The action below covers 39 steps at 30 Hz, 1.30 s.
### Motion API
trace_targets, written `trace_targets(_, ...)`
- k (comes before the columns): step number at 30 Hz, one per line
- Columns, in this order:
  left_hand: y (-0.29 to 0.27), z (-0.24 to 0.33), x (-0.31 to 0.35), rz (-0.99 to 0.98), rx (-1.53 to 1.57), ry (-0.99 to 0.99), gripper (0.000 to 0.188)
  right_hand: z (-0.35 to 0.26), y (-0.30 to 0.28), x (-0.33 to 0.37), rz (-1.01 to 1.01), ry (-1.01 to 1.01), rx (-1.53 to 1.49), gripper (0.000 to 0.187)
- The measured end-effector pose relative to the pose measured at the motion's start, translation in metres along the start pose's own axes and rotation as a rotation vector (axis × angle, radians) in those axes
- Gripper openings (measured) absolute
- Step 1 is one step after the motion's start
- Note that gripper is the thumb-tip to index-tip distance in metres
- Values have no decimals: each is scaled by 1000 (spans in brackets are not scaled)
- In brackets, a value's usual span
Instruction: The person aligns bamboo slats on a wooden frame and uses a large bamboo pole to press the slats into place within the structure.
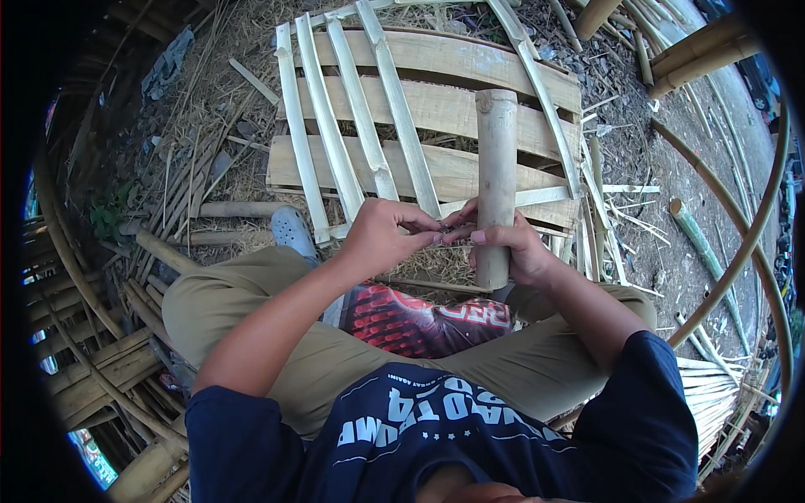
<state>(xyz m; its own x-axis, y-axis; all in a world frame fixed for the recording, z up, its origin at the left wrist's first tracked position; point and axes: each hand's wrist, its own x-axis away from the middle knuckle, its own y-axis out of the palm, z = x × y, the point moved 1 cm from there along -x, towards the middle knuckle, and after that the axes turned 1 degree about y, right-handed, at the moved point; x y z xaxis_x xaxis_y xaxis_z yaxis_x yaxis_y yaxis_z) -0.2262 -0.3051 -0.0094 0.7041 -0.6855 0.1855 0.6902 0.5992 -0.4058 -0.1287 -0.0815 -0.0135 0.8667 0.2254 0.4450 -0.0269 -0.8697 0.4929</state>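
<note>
My left hand [387, 235] is closed in a pinch, its thumb and fingertips meeting my right fingertips over something too small to make out. My right hand [521, 249] wraps round the lower part of a thick, pale bamboo piece [496, 151], which stands roughly upright in the view. Its thumb crosses the front of the piece and its fingers come out on the left side. Just beyond my hands, a frame of split bamboo strips [360, 109] lies on wide wooden planks [444, 101]. Several strips run lengthwise on its left, one on its right.
A red and black printed cloth or sack [419, 323] lies between my crossed legs. A grey clog [292, 233] is on my foot. Curved bamboo poles [729, 268] cross at the right. Cut bamboo pieces [243, 210] and thin slivers litter the ground at the left.
</note>
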Motion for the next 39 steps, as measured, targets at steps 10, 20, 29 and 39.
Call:
trace_targets(10,-21,1,-32,38,-47,-71,28,-2,-8,-4,5,-29,-1,47)
trace_targets(20,-6,10,-22,-116,-79,-22,56,2,-4,1,-49,-45,-172,39)
trace_targets(29,-14,7,-20,-37,-312,376,17,-4,2,-1,-45,-81,-153,33)
trace_targets(39,-11,0,-18,26,-486,338,16,2,3,-2,-13,-61,-83,32)
